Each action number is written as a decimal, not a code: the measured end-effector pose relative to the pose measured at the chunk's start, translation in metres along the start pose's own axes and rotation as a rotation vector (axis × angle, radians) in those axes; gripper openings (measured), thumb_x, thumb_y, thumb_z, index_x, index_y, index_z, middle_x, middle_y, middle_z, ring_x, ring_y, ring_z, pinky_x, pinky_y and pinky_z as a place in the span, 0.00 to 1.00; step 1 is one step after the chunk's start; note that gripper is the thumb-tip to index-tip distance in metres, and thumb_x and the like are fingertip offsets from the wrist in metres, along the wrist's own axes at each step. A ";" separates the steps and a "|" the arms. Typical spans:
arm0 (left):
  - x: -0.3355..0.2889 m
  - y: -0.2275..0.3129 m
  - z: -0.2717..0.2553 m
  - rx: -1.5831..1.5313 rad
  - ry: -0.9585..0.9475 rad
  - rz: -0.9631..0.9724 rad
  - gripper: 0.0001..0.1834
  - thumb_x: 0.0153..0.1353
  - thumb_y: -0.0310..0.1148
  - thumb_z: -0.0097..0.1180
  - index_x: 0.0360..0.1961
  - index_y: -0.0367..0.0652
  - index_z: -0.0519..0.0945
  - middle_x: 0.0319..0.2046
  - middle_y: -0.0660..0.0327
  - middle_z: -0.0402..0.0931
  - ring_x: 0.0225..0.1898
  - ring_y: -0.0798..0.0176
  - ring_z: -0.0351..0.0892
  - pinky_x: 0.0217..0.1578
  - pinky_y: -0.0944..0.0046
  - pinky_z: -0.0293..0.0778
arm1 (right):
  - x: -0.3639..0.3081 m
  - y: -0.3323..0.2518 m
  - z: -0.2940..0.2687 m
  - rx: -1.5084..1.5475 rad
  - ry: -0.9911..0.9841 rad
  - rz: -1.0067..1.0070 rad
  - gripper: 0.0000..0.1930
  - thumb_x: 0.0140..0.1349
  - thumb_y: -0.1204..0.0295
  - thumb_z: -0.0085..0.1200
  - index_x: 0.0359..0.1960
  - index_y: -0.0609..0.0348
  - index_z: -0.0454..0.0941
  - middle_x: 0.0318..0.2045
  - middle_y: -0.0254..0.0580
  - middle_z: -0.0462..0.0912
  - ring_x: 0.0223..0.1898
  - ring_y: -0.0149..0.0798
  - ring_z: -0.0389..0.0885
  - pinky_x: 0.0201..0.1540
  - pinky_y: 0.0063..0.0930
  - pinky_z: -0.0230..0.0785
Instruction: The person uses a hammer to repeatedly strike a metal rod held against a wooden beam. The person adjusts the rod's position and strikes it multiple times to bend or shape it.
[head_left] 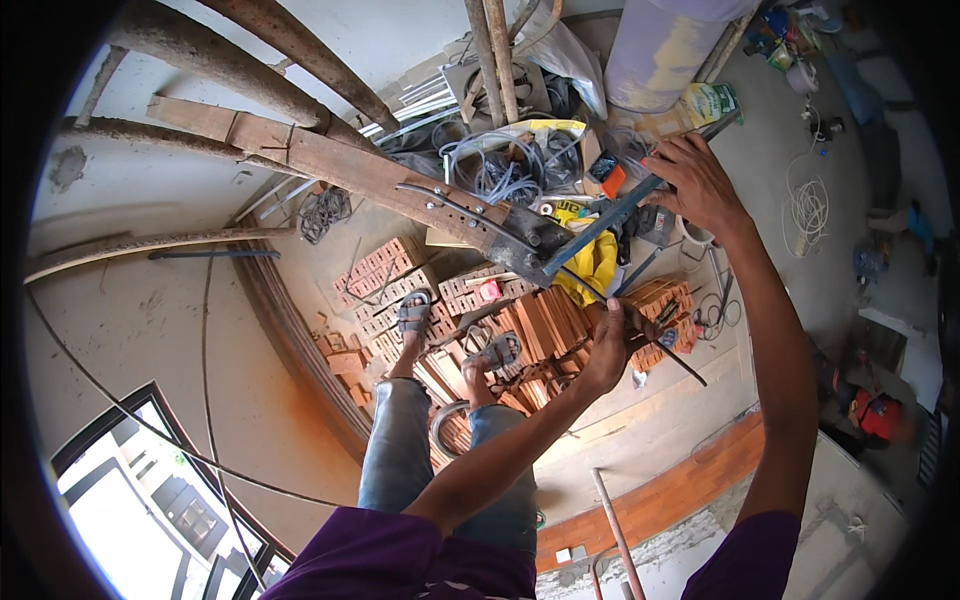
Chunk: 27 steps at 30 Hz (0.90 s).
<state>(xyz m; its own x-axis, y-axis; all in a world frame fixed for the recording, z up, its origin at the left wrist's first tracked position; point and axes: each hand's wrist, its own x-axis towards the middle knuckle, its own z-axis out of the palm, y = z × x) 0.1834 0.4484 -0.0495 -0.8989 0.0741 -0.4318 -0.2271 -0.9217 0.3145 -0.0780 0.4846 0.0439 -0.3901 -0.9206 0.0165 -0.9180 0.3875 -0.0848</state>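
Note:
My right hand (pixel 700 185), raised at the right, is closed round the upper part of a long blue-grey metal bar (pixel 608 222). The bar's lower end meets a dark steel plate (pixel 530 240) at the end of a wooden plank (pixel 340 178). Pegs or nails stand up along the plank, and a thin dark rod lies against them. Below the bar, my left hand (pixel 610 350) is closed on a thin dark steel rod (pixel 684 368), whose free end sticks out to the lower right. Whether both rod lengths are one piece is hidden at the plate.
My sandalled feet (pixel 493 350) stand on stacked orange bricks (pixel 380 270). Clear hoses (pixel 490 165), bags and a yellow sack (pixel 597 268) lie beyond the plank. Rusty poles (pixel 220 60) lean at upper left. A pale column (pixel 660 55) stands behind; a coiled cable (pixel 808 205) lies right.

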 end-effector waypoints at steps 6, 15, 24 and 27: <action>-0.007 0.016 0.004 -0.041 0.043 -0.043 0.26 0.73 0.57 0.28 0.39 0.46 0.68 0.36 0.59 0.73 0.45 0.57 0.76 0.54 0.50 0.70 | 0.006 -0.004 -0.006 0.000 -0.007 -0.012 0.26 0.50 0.47 0.60 0.37 0.58 0.78 0.34 0.40 0.72 0.45 0.43 0.70 0.53 0.38 0.59; 0.000 0.048 -0.004 -0.104 0.140 0.213 0.14 0.75 0.43 0.37 0.44 0.44 0.67 0.34 0.61 0.70 0.41 0.63 0.75 0.50 0.54 0.76 | 0.017 0.009 -0.011 0.010 -0.076 -0.078 0.24 0.48 0.49 0.63 0.36 0.57 0.78 0.32 0.40 0.72 0.44 0.43 0.70 0.54 0.38 0.60; -0.002 0.047 -0.003 -0.029 0.158 0.224 0.12 0.75 0.42 0.35 0.44 0.45 0.67 0.36 0.60 0.71 0.43 0.62 0.75 0.50 0.51 0.76 | 0.007 0.009 0.010 0.029 -0.010 -0.027 0.23 0.44 0.54 0.67 0.38 0.56 0.78 0.32 0.37 0.72 0.42 0.40 0.71 0.52 0.35 0.61; -0.001 0.050 -0.004 -0.014 0.169 0.218 0.13 0.75 0.43 0.37 0.42 0.45 0.67 0.36 0.60 0.72 0.42 0.62 0.76 0.49 0.52 0.77 | 0.005 0.001 0.003 0.013 0.014 0.022 0.24 0.44 0.55 0.67 0.39 0.55 0.79 0.33 0.37 0.73 0.43 0.40 0.71 0.52 0.35 0.61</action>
<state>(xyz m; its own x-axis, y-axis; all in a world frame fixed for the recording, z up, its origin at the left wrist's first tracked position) 0.1744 0.4004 -0.0370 -0.8505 -0.1905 -0.4902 -0.0286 -0.9140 0.4048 -0.0808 0.4800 0.0409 -0.4114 -0.9110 0.0284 -0.9081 0.4070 -0.0982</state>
